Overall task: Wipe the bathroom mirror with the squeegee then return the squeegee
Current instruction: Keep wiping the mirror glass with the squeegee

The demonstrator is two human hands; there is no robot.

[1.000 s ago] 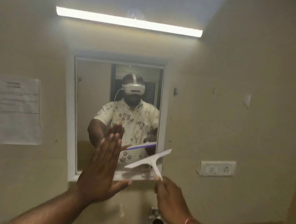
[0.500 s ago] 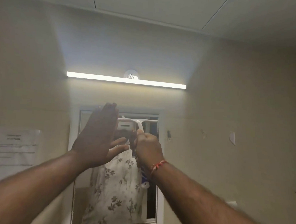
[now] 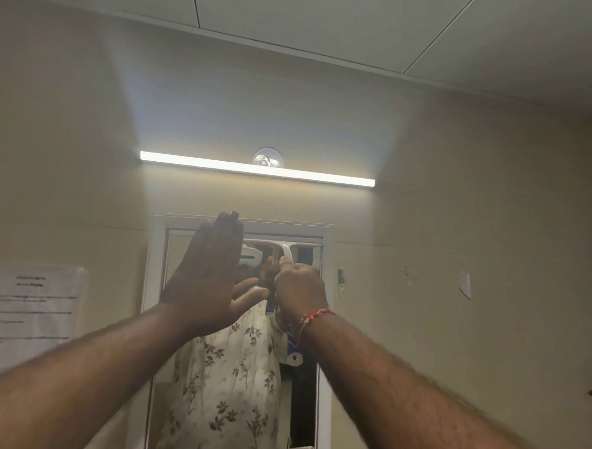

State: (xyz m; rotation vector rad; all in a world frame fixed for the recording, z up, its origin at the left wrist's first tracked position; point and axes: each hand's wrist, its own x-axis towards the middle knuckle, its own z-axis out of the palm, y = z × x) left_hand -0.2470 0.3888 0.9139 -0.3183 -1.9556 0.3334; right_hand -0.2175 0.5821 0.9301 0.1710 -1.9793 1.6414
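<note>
The white-framed bathroom mirror (image 3: 309, 396) hangs on the beige wall below a light bar. My right hand (image 3: 300, 286) is closed around the handle of the white squeegee (image 3: 286, 251), whose blade lies across the very top of the glass. My left hand (image 3: 210, 271) is flat, fingers together and pointing up, over the upper left part of the mirror, its fingertips past the top frame. The glass reflects a floral shirt and both hands. Much of the squeegee blade is hidden behind my left hand.
A lit tube light (image 3: 256, 169) with a clear suction hook (image 3: 268, 159) above it sits over the mirror. A printed paper notice (image 3: 26, 304) is taped to the wall on the left. A small white tag (image 3: 465, 284) sticks to the wall on the right.
Both hands rose from the mirror's bottom edge to its top, carrying the squeegee up. The view tilted upward. Since half a second ago the hands have barely moved.
</note>
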